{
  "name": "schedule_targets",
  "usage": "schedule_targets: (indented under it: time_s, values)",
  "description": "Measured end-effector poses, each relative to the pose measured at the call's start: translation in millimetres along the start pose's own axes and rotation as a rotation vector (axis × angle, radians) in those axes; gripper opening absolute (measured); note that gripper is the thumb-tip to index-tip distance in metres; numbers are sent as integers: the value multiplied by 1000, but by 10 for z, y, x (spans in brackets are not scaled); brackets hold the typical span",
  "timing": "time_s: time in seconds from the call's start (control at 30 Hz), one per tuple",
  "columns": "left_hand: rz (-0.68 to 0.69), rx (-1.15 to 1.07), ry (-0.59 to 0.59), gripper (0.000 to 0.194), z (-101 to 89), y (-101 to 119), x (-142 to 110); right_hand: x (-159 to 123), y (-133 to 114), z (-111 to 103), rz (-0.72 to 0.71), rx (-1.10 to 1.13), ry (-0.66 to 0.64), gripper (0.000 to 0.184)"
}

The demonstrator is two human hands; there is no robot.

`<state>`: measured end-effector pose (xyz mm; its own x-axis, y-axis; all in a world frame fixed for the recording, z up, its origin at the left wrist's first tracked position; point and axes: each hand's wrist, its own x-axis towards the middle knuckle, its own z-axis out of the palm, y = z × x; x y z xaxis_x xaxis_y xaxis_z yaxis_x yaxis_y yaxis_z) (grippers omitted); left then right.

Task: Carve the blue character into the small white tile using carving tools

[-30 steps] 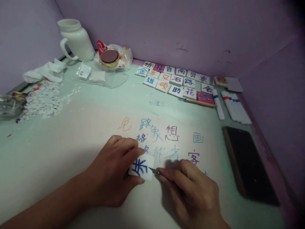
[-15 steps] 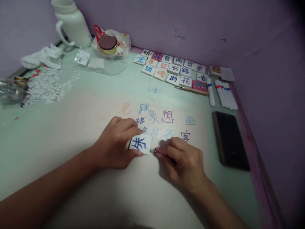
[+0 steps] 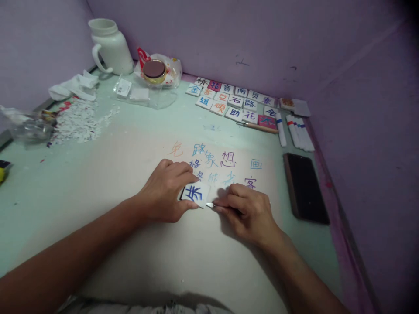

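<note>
Near the middle of the table, my left hand [image 3: 166,189] pinches a small white square block [image 3: 195,195] between thumb and fingers. A dark blue Chinese character is drawn on the block's top face, turned sideways to me. My right hand [image 3: 247,211] is closed around a small carving knife [image 3: 210,205]; its handle is mostly hidden in the fingers. The short metal blade points left and lies at the block's right edge; whether it touches I cannot tell. Coloured characters [image 3: 228,159] are written on the pale work surface just beyond both hands.
Rows of lettered blocks [image 3: 235,101] line the back, with a wooden-handled tool [image 3: 260,127] before them. Markers [image 3: 299,133] and a dark phone [image 3: 306,187] lie right. White shavings [image 3: 77,120], a plastic bag [image 3: 31,126], a white jug [image 3: 111,48] and a lidded jar [image 3: 154,72] stand left.
The camera view has shifted a little, bringing more of the table's left side into sight. Both hands keep their grips, and the blade stays by the block's right edge.
</note>
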<state>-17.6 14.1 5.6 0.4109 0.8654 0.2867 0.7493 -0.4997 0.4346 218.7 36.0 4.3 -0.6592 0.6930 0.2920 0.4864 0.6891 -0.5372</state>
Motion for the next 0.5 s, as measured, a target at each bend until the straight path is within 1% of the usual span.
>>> schedule_targets:
  time_s: [0.17, 0.3, 0.37, 0.43, 0.5]
  values:
    - [-7, -11, -18, 41, 3, -5, -2, 18, 9, -42, 0, 21, -48, 18]
    - [-44, -2, -21, 41, 3, -7, 8, 7, -24, -73, -62, 90, -131, 20]
    - [-48, -2, -22, 42, 3, -9, 12, -16, -44, -69, -88, 98, -147, 21]
    - [-36, -12, -17, 41, 6, -11, 11, -44, -56, -47, -89, 74, -96, 20]
    - [-35, -21, -2, 41, 10, -9, 7, -69, -56, -13, -73, 50, 5, 17]
